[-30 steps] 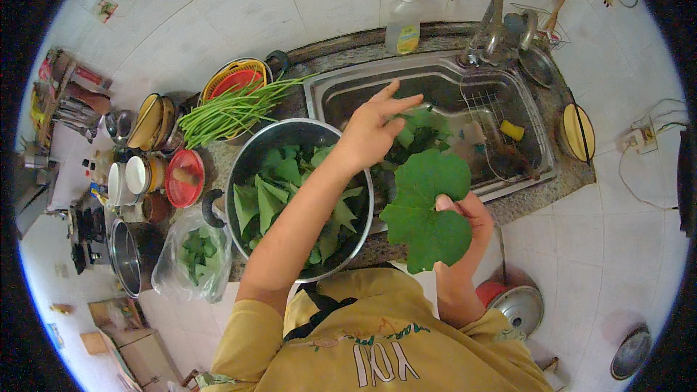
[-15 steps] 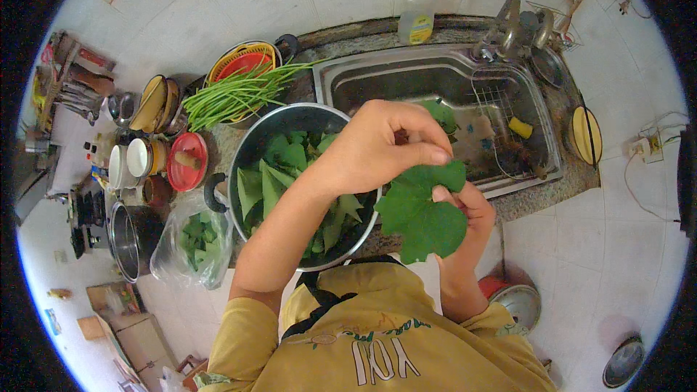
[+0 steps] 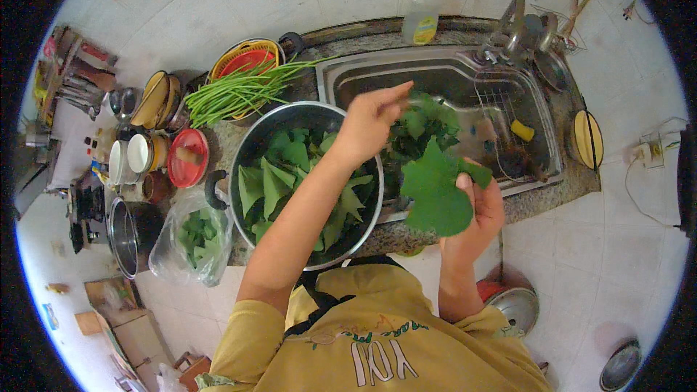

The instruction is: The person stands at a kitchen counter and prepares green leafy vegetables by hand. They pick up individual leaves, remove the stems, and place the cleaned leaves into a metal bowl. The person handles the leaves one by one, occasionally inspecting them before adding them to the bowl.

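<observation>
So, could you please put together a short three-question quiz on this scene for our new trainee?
1. Short answer: Which hand has its fingers on the large green leaf?
2. True or false: The bundle of long green stems lies inside the sink.
3. Fill in the blank: The big round pot to the left of the sink holds green ____.

Key:
1. The right hand.
2. False; the stems lie outside the sink, to its left.
3. Leaves.
</observation>
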Tool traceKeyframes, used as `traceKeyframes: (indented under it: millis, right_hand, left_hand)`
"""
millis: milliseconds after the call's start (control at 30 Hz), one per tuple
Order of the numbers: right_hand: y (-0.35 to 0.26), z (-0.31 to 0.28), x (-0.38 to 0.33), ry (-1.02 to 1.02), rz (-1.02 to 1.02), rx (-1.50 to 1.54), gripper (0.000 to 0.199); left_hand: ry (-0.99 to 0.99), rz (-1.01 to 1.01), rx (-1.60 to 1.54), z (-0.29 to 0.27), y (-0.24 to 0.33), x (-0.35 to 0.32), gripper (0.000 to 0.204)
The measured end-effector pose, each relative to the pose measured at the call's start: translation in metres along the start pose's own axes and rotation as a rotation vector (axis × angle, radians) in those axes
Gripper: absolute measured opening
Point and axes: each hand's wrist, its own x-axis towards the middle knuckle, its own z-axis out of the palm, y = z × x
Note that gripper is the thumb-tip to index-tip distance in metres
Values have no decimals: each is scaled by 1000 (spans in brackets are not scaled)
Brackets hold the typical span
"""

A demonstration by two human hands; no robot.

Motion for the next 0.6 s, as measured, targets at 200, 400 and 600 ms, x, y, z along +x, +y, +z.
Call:
traceKeyframes:
  millis: [200, 400, 600]
  right_hand:
    - [11, -6, 15, 27, -68, -127, 20]
    - [18, -5, 23, 53, -71, -60, 23]
    - [18, -2, 31, 77, 42, -73, 20]
  left_hand:
    - [-33, -78, -53, 12, -3, -11, 29]
    - [-262, -412, -669, 21, 44, -61, 24]
    - [-225, -290, -455, 33, 45, -70, 10]
